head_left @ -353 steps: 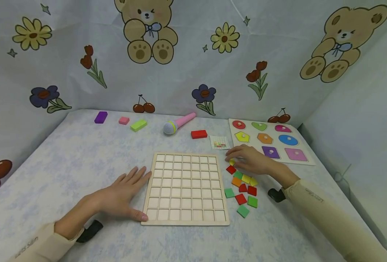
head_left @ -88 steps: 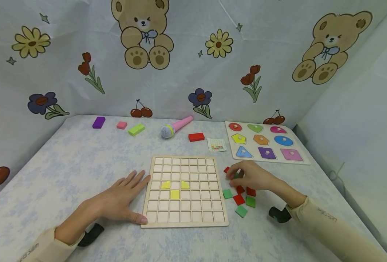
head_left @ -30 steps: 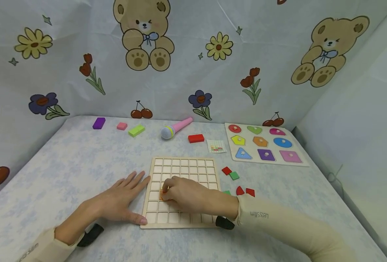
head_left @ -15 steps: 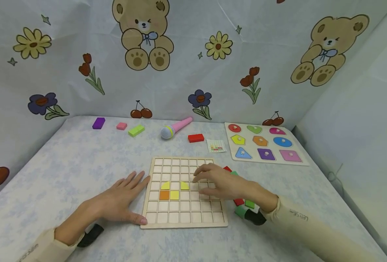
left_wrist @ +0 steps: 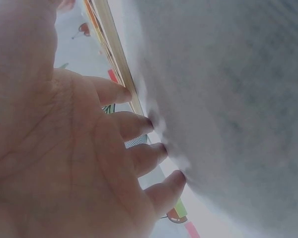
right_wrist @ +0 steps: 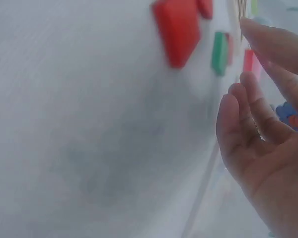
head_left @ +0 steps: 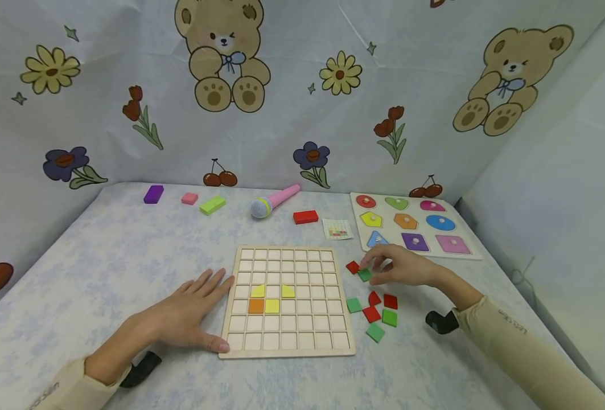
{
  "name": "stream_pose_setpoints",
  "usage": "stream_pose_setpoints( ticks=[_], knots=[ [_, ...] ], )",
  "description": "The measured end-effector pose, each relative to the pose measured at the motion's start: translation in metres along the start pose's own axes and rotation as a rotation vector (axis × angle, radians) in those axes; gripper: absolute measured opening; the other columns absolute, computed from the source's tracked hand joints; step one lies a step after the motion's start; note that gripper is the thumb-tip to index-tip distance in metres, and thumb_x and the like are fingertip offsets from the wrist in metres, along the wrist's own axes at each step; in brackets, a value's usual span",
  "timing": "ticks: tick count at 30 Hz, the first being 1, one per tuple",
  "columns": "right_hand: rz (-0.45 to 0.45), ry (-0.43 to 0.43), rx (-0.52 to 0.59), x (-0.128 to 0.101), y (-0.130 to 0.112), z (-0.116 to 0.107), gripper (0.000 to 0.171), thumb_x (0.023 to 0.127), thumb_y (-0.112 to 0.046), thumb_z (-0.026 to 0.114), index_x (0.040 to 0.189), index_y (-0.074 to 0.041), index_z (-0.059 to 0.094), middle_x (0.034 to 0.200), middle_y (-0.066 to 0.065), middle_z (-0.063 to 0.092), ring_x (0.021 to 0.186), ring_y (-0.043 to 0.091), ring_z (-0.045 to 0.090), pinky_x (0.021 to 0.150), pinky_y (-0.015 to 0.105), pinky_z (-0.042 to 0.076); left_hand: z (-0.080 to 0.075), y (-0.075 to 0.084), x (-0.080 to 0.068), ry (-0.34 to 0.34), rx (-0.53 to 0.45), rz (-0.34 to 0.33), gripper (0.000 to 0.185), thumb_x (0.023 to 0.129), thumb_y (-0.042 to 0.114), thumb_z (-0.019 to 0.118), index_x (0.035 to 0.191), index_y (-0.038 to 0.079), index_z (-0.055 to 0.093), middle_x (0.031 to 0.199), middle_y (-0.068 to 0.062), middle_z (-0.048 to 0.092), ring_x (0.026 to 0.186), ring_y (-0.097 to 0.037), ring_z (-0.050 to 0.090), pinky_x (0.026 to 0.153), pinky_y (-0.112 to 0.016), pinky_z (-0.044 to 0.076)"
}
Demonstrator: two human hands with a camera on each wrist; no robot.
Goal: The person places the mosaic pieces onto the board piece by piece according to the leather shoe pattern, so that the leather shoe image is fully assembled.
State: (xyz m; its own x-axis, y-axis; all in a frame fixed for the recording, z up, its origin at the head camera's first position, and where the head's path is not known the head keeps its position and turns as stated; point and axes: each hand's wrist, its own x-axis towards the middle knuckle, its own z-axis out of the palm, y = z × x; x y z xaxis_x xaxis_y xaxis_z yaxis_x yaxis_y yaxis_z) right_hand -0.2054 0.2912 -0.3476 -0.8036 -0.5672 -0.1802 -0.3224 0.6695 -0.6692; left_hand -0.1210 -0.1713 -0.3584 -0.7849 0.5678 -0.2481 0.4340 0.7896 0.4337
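A wooden grid board (head_left: pixel 302 336) lies in front of me with two yellow tiles (head_left: pixel 258 291), a third yellow tile (head_left: pixel 272 306) and an orange tile (head_left: pixel 256 306) set in its cells. My left hand (head_left: pixel 189 310) lies flat on the table, fingers spread against the board's left edge (left_wrist: pixel 114 59). To the right of the board, my right hand (head_left: pixel 389 266) hovers open, its fingertips at a green tile (head_left: pixel 365 275) beside a red tile (head_left: pixel 352 266). The right wrist view shows relaxed fingers (right_wrist: pixel 258 129) holding nothing, close to a red tile (right_wrist: pixel 176 29) and a green tile (right_wrist: pixel 219 52).
Several loose red and green tiles (head_left: pixel 376 313) lie right of the board. A shape puzzle board (head_left: pixel 423 231) sits at the back right. Along the back lie a small card (head_left: pixel 337 229), red block (head_left: pixel 305 216), pink microphone (head_left: pixel 274 202), and green (head_left: pixel 213 205), pink (head_left: pixel 189 198) and purple (head_left: pixel 153 194) blocks.
My right hand set an orange tile into the grid, then drew back to the right and now reaches the loose tiles. My left hand has stayed put.
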Motion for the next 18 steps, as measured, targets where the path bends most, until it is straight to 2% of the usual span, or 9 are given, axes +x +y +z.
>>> stream_pose_setpoints(
  ticks=[6,13,18],
  knots=[
    [0.029,-0.026,0.035,0.003,0.013,-0.001,0.021,0.089,-0.007,0.075,0.108,-0.01,0.068,0.116,0.007,0.063,0.104,0.025,0.054,0.093,0.036,0.05,0.0,-0.001,0.001,-0.011,-0.006,-0.005,0.126,0.072,0.079,0.067,0.162,0.008,0.013,0.167,-0.021,0.005,0.153,-0.048,0.001,0.116,-0.07,0.01],
    [0.002,-0.001,-0.025,0.007,0.017,0.0,0.02,0.088,-0.005,0.075,0.106,-0.01,0.07,0.11,0.007,0.063,0.098,0.023,0.056,0.088,0.032,0.053,0.0,-0.002,0.001,-0.008,0.001,-0.016,0.126,0.072,0.079,0.068,0.162,0.009,0.014,0.168,-0.02,0.005,0.154,-0.046,0.001,0.117,-0.069,0.01],
    [0.013,0.026,-0.088,0.007,0.012,0.002,0.018,0.088,-0.009,0.077,0.104,-0.014,0.072,0.102,0.001,0.065,0.091,0.018,0.058,0.082,0.027,0.054,0.0,-0.001,0.0,-0.008,0.0,-0.013,0.126,0.072,0.078,0.068,0.162,0.008,0.014,0.168,-0.02,0.005,0.153,-0.046,0.001,0.117,-0.069,0.01]
  ],
)
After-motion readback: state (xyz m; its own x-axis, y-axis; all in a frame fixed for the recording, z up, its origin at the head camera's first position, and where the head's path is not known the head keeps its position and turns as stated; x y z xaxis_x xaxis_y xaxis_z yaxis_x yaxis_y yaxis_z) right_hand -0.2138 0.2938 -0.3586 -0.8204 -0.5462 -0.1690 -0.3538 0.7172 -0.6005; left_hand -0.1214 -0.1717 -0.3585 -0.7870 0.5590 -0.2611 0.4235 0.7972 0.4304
